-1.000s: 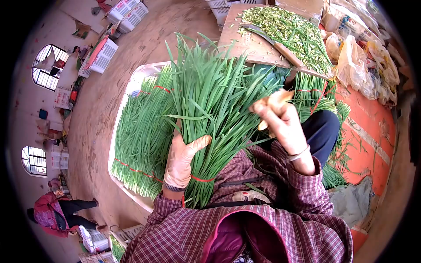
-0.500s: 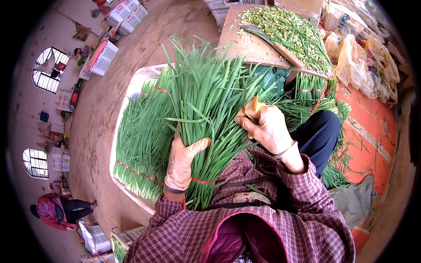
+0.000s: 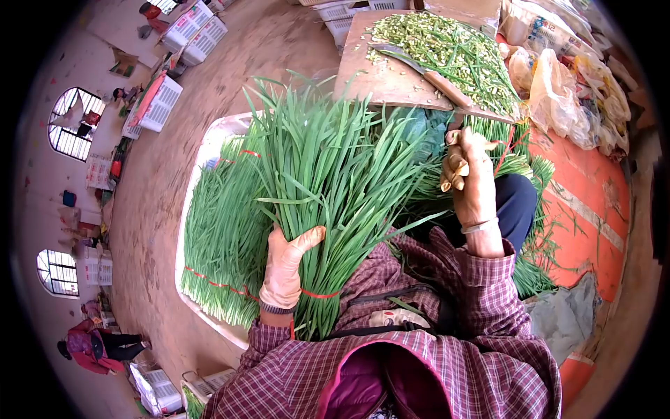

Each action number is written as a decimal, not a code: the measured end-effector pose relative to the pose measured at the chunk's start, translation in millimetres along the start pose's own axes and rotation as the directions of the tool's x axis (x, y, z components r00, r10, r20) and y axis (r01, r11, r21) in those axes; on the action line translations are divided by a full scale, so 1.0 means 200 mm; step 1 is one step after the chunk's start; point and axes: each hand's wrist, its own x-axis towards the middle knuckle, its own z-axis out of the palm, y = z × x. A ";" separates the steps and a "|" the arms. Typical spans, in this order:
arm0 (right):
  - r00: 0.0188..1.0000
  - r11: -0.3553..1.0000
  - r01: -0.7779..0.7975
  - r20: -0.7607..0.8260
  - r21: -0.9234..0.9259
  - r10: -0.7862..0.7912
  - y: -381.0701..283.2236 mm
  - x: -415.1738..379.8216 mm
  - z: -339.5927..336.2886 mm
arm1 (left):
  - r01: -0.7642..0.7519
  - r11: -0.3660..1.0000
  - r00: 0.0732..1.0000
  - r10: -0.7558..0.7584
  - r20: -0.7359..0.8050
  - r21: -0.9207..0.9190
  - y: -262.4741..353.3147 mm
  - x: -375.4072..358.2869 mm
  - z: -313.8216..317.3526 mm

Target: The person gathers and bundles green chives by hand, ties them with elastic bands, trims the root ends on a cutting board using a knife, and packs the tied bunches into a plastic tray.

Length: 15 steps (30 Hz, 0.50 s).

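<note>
1. The bunch [image 3: 321, 174] is in front of the jacket [image 3: 279, 370], beside the crate [image 3: 227, 130], its band [image 3: 321, 294] around the lower stalks.
2. The left hand [image 3: 285, 262] grips it just above the band, thumb across the front; its other fingers are hidden behind.
3. The right hand [image 3: 477, 174] is apart from the bunch, fingers curled; I cannot tell whether they pinch anything.
4. The bunch looks light and bendy, its leaves probably easy to bruise and perhaps slippery. The gathered stalks near the band seem the firmest hold; squeeze gently.
5. The leaves fan out near the board [image 3: 349, 77] and crate rim, so they could snag. The knife [image 3: 419, 66] has its handle by the board's near edge, close to the right hand.
6. Room looks widest over the floor [image 3: 146, 153], beyond the crate.
</note>
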 end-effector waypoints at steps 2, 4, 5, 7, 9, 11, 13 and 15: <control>0.995 0.983 -0.031 0.086 -0.182 0.048 -0.05 -0.02 0.01 | 0.015 1.000 1.000 -0.015 0.011 0.002 0.00 0.01 0.01; 0.989 0.857 -0.024 0.112 -0.515 0.095 -0.06 -0.05 0.05 | -0.012 0.998 1.000 0.011 0.007 0.055 0.02 0.00 0.03; 0.977 0.844 0.006 0.181 -0.536 0.108 -0.06 -0.06 0.08 | -0.012 0.998 1.000 0.012 0.007 0.057 0.01 0.00 0.03; 0.959 0.831 0.095 0.273 -0.548 0.070 0.00 -0.05 0.11 | -0.033 0.997 0.999 0.032 0.006 0.076 0.01 0.00 0.02; 0.948 0.784 0.114 0.302 -0.610 0.097 0.01 -0.04 0.15 | -0.030 0.995 1.000 0.029 0.005 0.090 0.03 -0.02 0.04; 0.956 0.763 0.158 0.291 -0.626 0.041 0.06 -0.04 0.18 | -0.027 0.994 1.000 0.026 0.008 0.104 0.04 -0.02 0.05; 0.956 0.753 0.142 0.286 -0.642 0.064 0.08 -0.03 0.19 | -0.024 0.997 0.999 0.022 0.028 0.076 0.03 -0.01 0.05; 0.969 0.757 0.143 0.246 -0.637 0.024 0.11 -0.03 0.20 | -0.020 0.997 0.999 0.018 0.032 0.078 0.03 -0.01 0.05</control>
